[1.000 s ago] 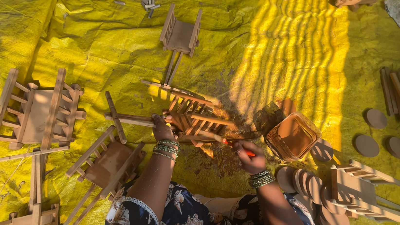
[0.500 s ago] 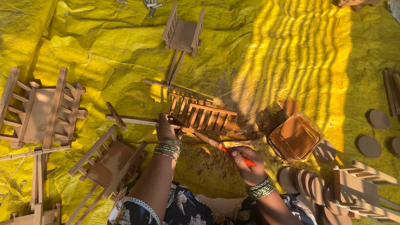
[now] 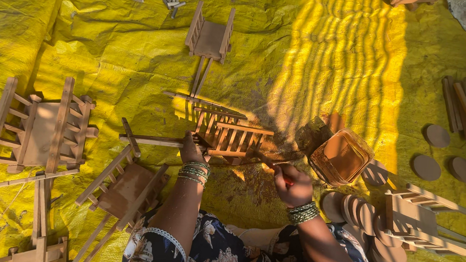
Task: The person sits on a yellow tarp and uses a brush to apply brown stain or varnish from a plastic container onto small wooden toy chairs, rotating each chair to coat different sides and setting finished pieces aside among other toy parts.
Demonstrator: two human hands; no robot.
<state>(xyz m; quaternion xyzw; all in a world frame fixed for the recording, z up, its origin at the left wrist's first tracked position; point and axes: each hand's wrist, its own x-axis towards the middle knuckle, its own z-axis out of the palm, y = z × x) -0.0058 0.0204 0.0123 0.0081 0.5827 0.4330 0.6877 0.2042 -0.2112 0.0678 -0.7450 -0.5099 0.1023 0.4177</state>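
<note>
Head view: a yellow sheet (image 3: 108, 62) covers the floor, with finished wooden carts (image 3: 40, 126) near its left edge. Mid-sheet lies the small wooden cart (image 3: 227, 136) being coated. The left hand (image 3: 190, 151) presses down on its shaft, fingers closed on it. The right hand (image 3: 291, 185) is clamped on a thin brush (image 3: 272, 166), just beside an open tub (image 3: 341, 157) of brown finish. Judged: keep the frame pinned and stroke lightly along each rail.
</note>
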